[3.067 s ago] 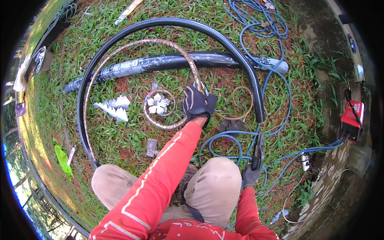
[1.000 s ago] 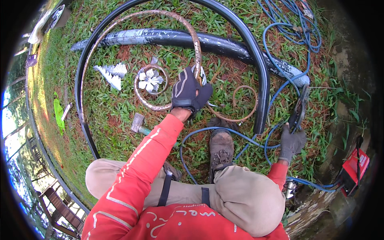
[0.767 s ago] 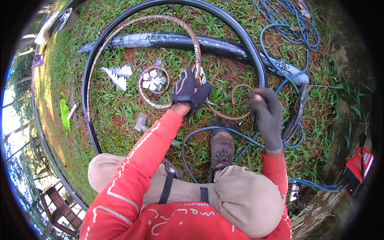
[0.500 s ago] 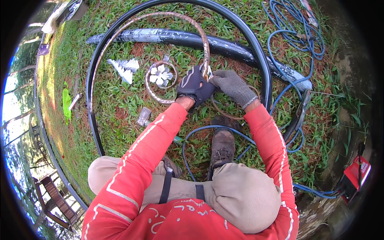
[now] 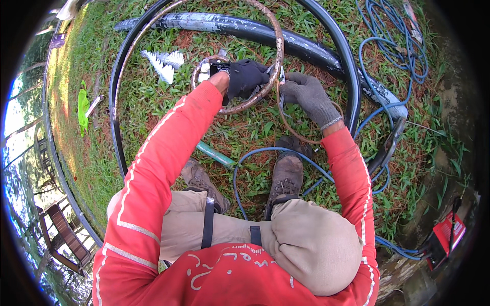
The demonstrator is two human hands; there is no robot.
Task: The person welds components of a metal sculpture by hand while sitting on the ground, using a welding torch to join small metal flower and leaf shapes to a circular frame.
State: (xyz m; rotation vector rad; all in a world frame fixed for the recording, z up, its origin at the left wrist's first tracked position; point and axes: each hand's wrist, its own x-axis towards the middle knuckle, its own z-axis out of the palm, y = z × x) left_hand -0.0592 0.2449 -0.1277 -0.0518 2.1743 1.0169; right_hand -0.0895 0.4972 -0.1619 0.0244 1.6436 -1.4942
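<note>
A rusty curved metal rod (image 5: 279, 46) bends in a large scroll above the grass. My left hand (image 5: 246, 79), in a black glove, is closed inside its curve with fingertips at the rod's right side. My right hand (image 5: 309, 99), in a grey knitted glove, pinches just right of the rod. A small silvery piece shows between the hands, but the fingers hide what each grips. Below it runs a thin brown rod (image 5: 295, 135), curving under my right hand. A silver metal flower (image 5: 204, 71) lies mostly hidden behind my left wrist. Silver metal leaves (image 5: 166, 64) rest on the grass farther left.
A black curved tube (image 5: 352, 76) arches around the work. A thick black pipe with peeling silver paint (image 5: 301, 43) lies beyond. Blue cable (image 5: 408, 56) coils at far right and loops by my boots (image 5: 285, 176). A green tube (image 5: 217, 154) and a red machine (image 5: 446, 234) are nearby.
My left hand has shifted left and turned, now covering most of the flower. My right hand has moved slightly right. The green tube has come into fuller view; the small grey block is hidden.
</note>
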